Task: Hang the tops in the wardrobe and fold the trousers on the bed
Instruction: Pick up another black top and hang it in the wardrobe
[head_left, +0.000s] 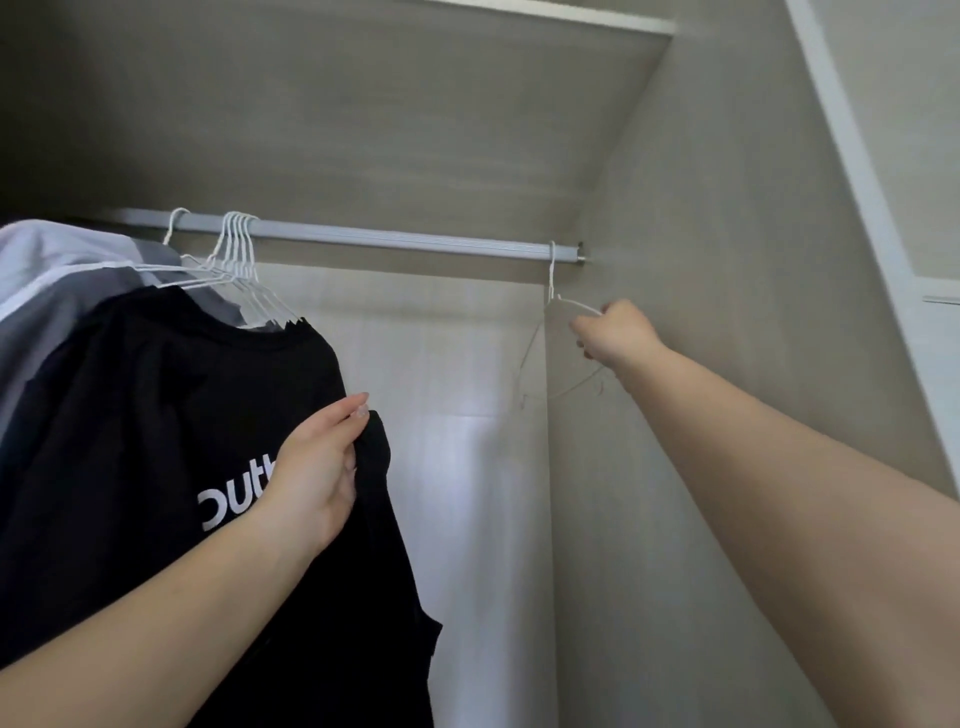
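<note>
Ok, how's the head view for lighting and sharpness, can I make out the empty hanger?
Head view: dim inside the wardrobe, brighter on the back panel; wide-angle bending at the edges; the empty white hanger in the right hand is thin and faint against the wall; the black top loses detail.

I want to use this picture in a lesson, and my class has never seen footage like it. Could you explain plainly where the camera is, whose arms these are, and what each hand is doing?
There is no machine here. The camera sits on a person's head, looking up into a wardrobe, so the two bare arms reaching in belong to the wearer.

A metal rail runs across the wardrobe. On its left end hang several tops on white wire hangers, the nearest being a black top with white lettering.

The left hand has a grip on the edge of that black top. The right hand reaches to the far right end of the rail and holds an empty white hanger, whose hook is over the rail.

The bed and trousers are out of view.
</note>
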